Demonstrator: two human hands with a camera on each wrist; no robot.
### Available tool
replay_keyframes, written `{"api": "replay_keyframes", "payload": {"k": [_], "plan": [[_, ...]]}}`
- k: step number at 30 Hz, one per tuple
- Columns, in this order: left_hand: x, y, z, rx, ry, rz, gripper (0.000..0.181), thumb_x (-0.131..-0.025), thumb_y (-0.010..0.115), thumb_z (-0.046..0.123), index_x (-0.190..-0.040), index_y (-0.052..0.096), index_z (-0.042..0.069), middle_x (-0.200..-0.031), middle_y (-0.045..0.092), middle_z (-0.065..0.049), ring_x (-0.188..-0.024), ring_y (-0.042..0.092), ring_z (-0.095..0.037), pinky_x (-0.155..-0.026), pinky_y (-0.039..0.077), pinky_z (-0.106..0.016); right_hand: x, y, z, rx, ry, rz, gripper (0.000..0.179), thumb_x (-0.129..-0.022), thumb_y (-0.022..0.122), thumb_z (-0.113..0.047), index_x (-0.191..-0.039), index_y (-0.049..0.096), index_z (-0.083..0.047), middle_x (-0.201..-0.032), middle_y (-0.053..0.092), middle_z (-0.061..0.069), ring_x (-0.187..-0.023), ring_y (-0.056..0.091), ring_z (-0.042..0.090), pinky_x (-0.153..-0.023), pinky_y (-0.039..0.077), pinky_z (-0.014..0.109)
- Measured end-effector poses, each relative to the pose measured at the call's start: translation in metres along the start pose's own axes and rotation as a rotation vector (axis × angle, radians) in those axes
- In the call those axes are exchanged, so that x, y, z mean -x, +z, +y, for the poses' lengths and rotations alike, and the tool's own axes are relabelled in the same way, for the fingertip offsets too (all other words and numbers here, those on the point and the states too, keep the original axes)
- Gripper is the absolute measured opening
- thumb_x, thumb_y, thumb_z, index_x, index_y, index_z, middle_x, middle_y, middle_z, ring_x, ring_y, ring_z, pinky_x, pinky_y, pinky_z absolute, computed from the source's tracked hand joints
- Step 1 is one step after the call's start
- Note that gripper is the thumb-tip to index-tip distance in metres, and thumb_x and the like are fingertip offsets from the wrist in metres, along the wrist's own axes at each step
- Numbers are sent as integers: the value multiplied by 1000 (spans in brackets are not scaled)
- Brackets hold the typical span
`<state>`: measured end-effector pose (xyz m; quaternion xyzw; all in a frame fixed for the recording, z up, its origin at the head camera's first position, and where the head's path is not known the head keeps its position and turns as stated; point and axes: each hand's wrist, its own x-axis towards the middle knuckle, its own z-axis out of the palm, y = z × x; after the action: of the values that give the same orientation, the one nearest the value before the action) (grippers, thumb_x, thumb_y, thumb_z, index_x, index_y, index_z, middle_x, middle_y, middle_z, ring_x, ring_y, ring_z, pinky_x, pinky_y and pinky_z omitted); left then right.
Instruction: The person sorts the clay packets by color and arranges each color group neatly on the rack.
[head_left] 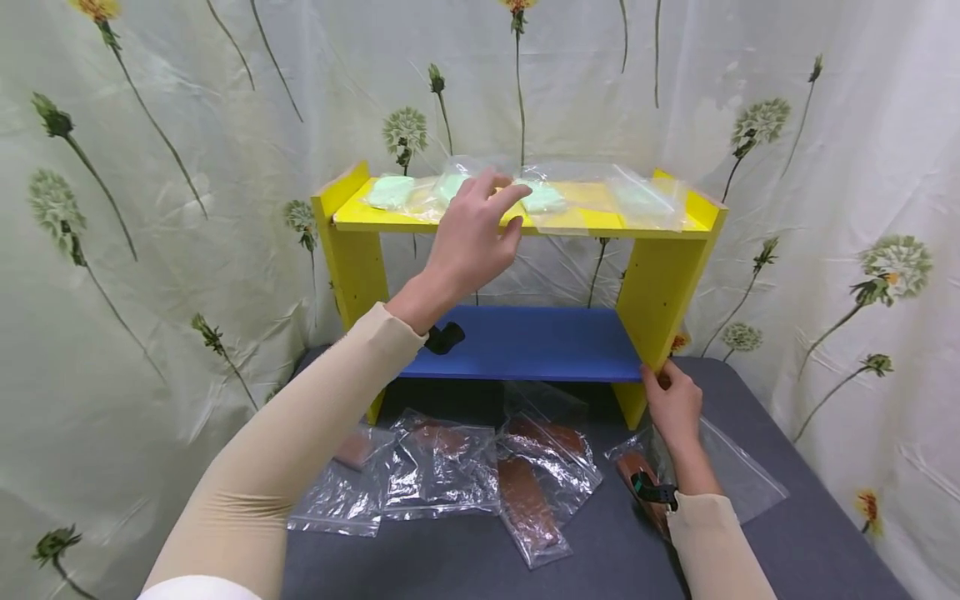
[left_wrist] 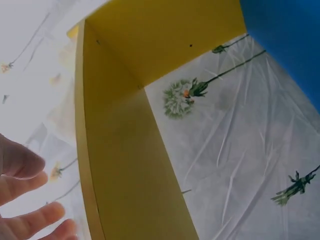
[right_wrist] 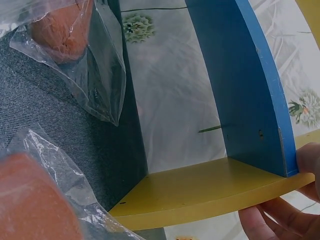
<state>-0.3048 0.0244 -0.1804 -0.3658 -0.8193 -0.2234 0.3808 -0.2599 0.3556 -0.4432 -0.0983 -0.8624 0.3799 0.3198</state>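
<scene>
A small shelf unit has yellow side panels, a yellow top board (head_left: 450, 223) and a blue middle shelf (head_left: 540, 342). My left hand (head_left: 476, 229) is raised before the top board, fingers spread and loosely bent, overlapping a zip bag with pale green contents. The left wrist view shows its fingers (left_wrist: 35, 215) apart from the yellow board, holding nothing. Low on the right, my right hand (head_left: 675, 400) grips the front edge of the yellow side panel (head_left: 660, 292). In the right wrist view its thumb lies by the blue shelf's corner, its fingers (right_wrist: 255, 222) under the panel's outer face.
Clear zip bags with pale green pieces (head_left: 390, 192) lie along the top board. On the dark grey table (head_left: 600, 567), several zip bags hold reddish-brown slabs (head_left: 527, 500); one bag (head_left: 742, 467) lies under my right forearm. A flowered curtain (head_left: 187, 100) hangs behind.
</scene>
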Motion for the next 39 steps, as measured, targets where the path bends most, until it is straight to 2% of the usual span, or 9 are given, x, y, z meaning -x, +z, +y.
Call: {"api": "replay_keyframes", "payload": {"k": [4,8,11,14,20,24,30,35,39], "plan": [[23,-10,-2,15,69,115,32,-95,62,10,-126,69,9,-131,59,-14,-123,50,-32,-98,45,-42,-1,1,-1,5,1,2,39,-102,58,-39,-113,70,-4,-97,72,18,-87,67,33,-68,50,40],[49,-18,-8,47,136,208,29,-93,64,5,-121,71,8,-126,61,-14,-119,52,-33,-100,44,-44,0,1,-2,1,-1,2,38,-102,58,-39,-112,70,-4,-96,72,17,-87,67,33,-68,49,39],[71,-22,-14,79,154,215,29,-91,67,3,-119,72,7,-124,63,-14,-117,54,-32,-99,44,-45,0,2,-2,-4,-4,-3,38,-103,58,-39,-112,70,-5,-96,72,17,-86,67,32,-67,49,38],[95,-24,-23,121,143,178,30,-91,69,2,-120,72,7,-124,63,-13,-117,55,-31,-96,47,-44,0,1,-1,-11,-18,3,37,-102,58,-38,-112,71,-5,-95,72,17,-85,66,32,-67,49,38],[148,-17,-49,174,65,45,34,-90,70,1,-123,71,9,-124,62,-10,-114,57,-27,-89,50,-43,0,-2,0,4,-32,11,36,-102,58,-39,-111,72,-6,-94,72,15,-82,66,31,-64,48,33],[181,-15,-64,179,-18,-61,34,-90,71,2,-123,71,9,-123,63,-7,-112,59,-25,-83,52,-42,2,-2,0,6,-34,16,36,-102,59,-39,-110,72,-6,-92,72,15,-81,66,31,-62,47,31],[224,-20,-88,223,-145,-288,35,-93,70,6,-125,71,21,-121,64,4,-94,63,-15,-69,50,-35,3,0,1,11,-38,15,37,-102,58,-39,-110,71,-5,-92,72,15,-80,66,30,-62,48,31],[251,-23,-113,290,-228,-485,31,-94,71,11,-121,72,26,-111,67,12,-86,60,-7,-74,50,-34,3,0,1,7,-31,19,35,-102,59,-38,-109,72,-5,-91,72,15,-79,65,30,-61,46,28],[272,-21,-136,327,-298,-616,29,-93,71,11,-121,72,20,-112,69,8,-97,64,-12,-84,53,-44,3,0,0,9,-13,12,36,-102,58,-39,-109,71,-6,-91,72,15,-79,64,29,-61,46,28]]}}
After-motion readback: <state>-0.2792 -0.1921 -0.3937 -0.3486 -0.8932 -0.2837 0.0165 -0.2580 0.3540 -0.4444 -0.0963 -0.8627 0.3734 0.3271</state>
